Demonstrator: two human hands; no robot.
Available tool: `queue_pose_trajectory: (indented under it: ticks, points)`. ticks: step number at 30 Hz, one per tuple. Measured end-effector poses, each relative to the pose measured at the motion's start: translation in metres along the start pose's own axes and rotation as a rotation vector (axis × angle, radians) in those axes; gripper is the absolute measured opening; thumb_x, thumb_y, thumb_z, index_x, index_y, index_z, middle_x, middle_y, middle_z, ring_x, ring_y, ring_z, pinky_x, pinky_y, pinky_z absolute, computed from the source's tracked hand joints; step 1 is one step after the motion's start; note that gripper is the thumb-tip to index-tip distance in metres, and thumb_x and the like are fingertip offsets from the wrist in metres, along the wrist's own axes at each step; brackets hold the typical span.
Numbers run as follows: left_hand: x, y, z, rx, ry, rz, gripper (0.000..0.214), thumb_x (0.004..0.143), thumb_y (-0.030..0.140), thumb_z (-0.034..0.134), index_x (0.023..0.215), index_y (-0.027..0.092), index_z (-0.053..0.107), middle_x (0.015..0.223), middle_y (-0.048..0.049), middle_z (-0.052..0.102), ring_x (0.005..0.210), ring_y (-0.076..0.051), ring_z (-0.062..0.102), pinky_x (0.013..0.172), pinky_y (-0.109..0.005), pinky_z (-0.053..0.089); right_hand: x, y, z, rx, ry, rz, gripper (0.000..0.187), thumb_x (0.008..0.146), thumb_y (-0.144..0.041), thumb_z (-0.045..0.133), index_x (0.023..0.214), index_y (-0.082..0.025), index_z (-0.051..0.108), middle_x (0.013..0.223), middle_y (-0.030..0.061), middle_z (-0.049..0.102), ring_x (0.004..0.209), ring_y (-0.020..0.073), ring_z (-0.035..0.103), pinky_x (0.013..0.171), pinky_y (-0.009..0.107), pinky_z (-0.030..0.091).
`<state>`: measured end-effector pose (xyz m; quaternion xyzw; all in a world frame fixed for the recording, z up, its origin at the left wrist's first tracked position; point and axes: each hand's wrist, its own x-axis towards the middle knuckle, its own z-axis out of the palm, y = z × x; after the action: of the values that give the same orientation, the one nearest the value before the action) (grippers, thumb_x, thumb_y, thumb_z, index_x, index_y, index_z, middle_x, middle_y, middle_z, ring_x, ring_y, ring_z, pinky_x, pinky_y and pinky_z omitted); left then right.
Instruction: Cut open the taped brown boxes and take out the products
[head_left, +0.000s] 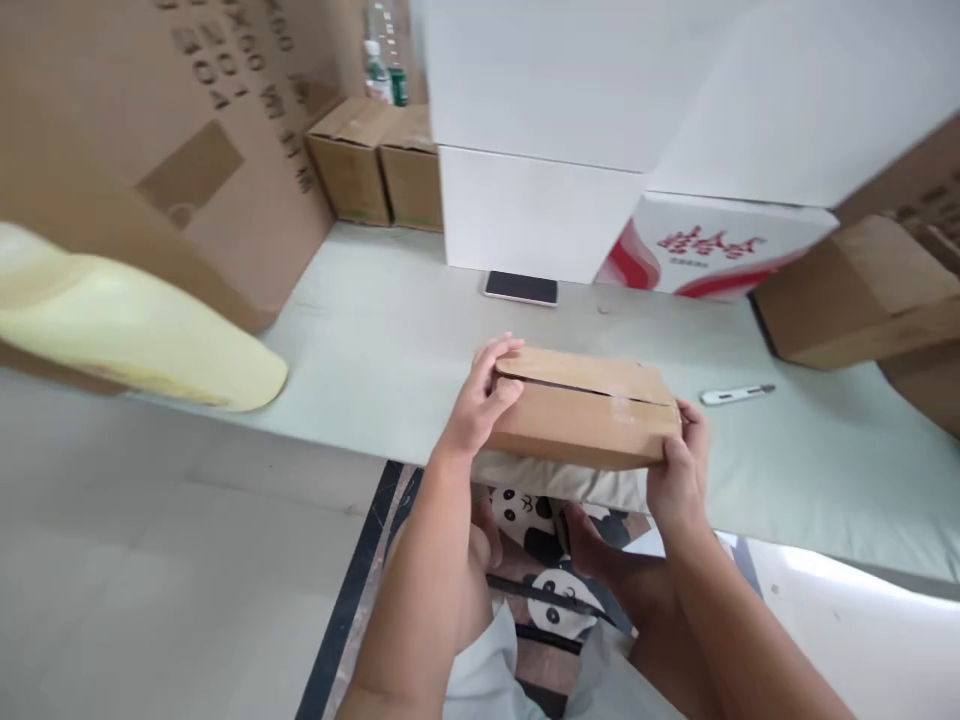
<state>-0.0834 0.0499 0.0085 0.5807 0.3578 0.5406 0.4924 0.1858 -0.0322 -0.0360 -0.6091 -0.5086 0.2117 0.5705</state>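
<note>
Between my two hands is a small brown cardboard box (581,420), at the near edge of the pale green table (360,340). Its top flaps meet at a dark, narrow gap, with a bit of clear tape near the right end. My left hand (484,395) grips the left end, thumb on the top and fingers at the far corner. On the right end, my right hand (681,460) is closed around the near corner. A white utility knife (737,395) lies on the table just right of the box. Beyond the box rests a phone (521,288), its dark screen up.
White cartons (525,210) are stacked along the back, one with red printing (709,250). Brown boxes (862,290) stand at right, a large printed carton (172,150) at left. A pale yellow roll (142,330) overhangs the left edge. Bottles (379,75) stand on small boxes (349,175).
</note>
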Motion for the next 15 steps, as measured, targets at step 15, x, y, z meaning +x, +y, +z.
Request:
queue_pose_trajectory:
  ticks: [15]
  points:
    - [0.014, -0.001, 0.072, -0.125, 0.114, -0.203, 0.039, 0.061, 0.03, 0.072, 0.099, 0.026, 0.067, 0.136, -0.0054, 0.061, 0.122, -0.03, 0.059, 0.097, -0.039, 0.051, 0.097, 0.076, -0.08, -0.885, -0.029, 0.206, 0.044, 0.092, -0.036, 0.049, 0.124, -0.012, 0.068, 0.142, 0.0247, 0.062, 0.135, 0.0382, 0.052, 0.114, 0.056, 0.039]
